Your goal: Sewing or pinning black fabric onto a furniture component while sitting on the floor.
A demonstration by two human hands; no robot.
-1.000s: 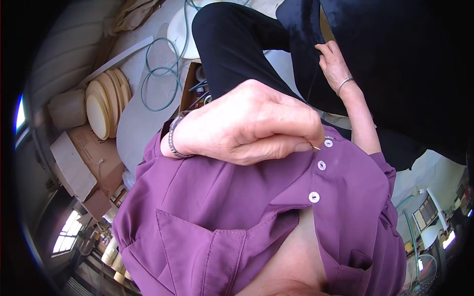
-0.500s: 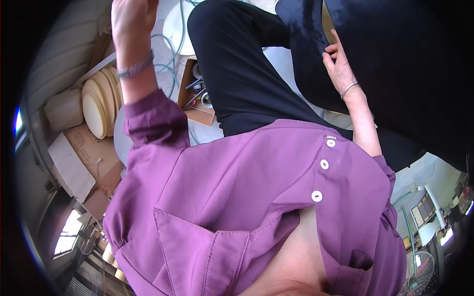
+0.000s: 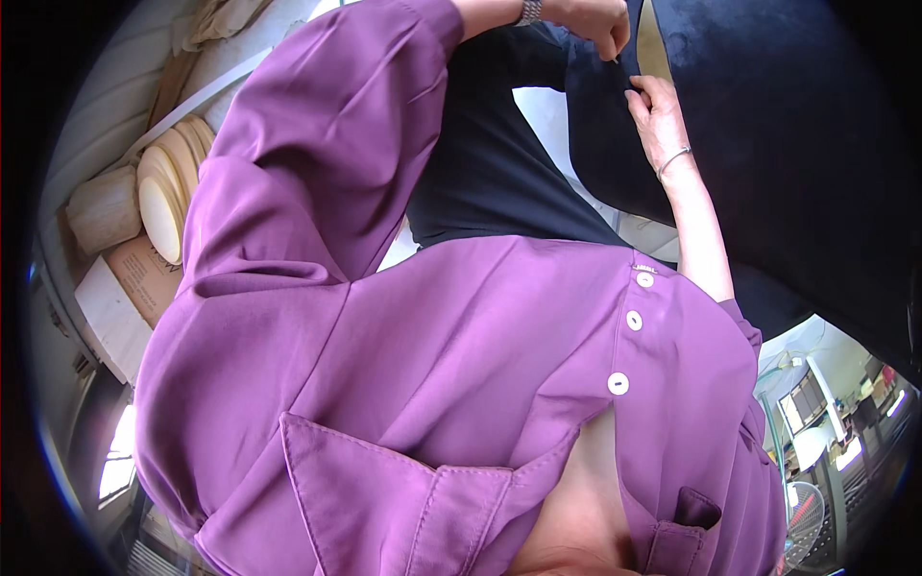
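Note:
A large black sheet-like piece (image 3: 768,182) with a dull sheen lies over the right side of my lap. A narrow gap in it shows a tan strip (image 3: 653,48) at the top. My left hand (image 3: 594,23), with a metal band at the wrist, reaches across to the gap's left side. Its fingers are pinched and point down; what sits between them is too small to name. Just below, my right hand (image 3: 659,120), wearing a thin bangle, has its fingers curled at the black piece's edge by the lower end of the gap, closed on that edge.
My black-trousered leg (image 3: 509,163) lies beneath both hands. To the left stand a stack of round cream discs (image 3: 161,197), a wrapped roll (image 3: 104,209) and a cardboard box (image 3: 144,278). A fan (image 3: 805,514) is at the lower right.
My left hand has swung from the upper left across to the right, coming close to my right hand. My right hand's raised index finger has folded in at the gap.

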